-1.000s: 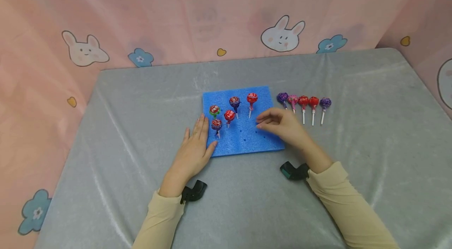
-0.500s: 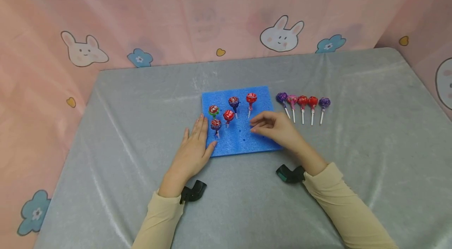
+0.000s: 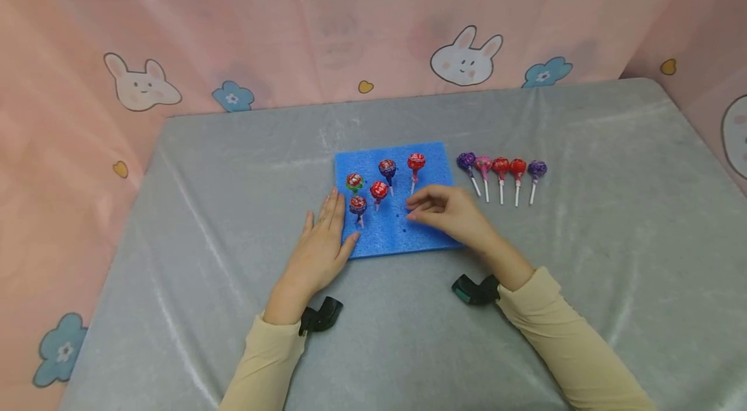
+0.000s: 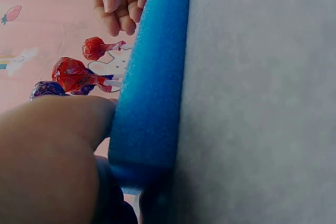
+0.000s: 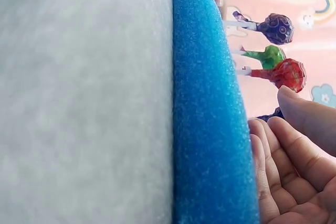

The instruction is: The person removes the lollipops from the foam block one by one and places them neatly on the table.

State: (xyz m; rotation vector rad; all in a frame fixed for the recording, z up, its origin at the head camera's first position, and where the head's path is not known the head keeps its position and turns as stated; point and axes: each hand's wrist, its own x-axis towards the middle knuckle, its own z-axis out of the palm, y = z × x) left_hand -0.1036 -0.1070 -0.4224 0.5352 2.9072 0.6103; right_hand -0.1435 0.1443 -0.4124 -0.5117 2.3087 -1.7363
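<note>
A blue foam board (image 3: 373, 241) lies on the table with several wrapped lollipops standing in it. Among them are a green-and-red lollipop (image 3: 354, 182), a red lollipop (image 3: 379, 190) left of the middle, and another red lollipop (image 3: 417, 162) at the back. My left hand (image 3: 315, 258) rests along the board's left edge, fingers straight and thumb on the near corner. Over the board's right part hovers my right hand (image 3: 455, 213), loosely bent. In the right wrist view, its thumb (image 5: 307, 116) and fingers stand apart with nothing between them. Small holes show in the foam near it.
To the right of the board, several lollipops lie in a row, with a pink lollipop (image 3: 483, 164), a red lollipop (image 3: 517, 168) and a purple lollipop (image 3: 537, 170) among them. A grey cloth (image 3: 245, 171) covers the table. Behind it hangs a pink curtain (image 3: 327, 22).
My right hand has moved a little to the left over the board, away from the row of lollipops. My left hand and the lollipops stay where they were.
</note>
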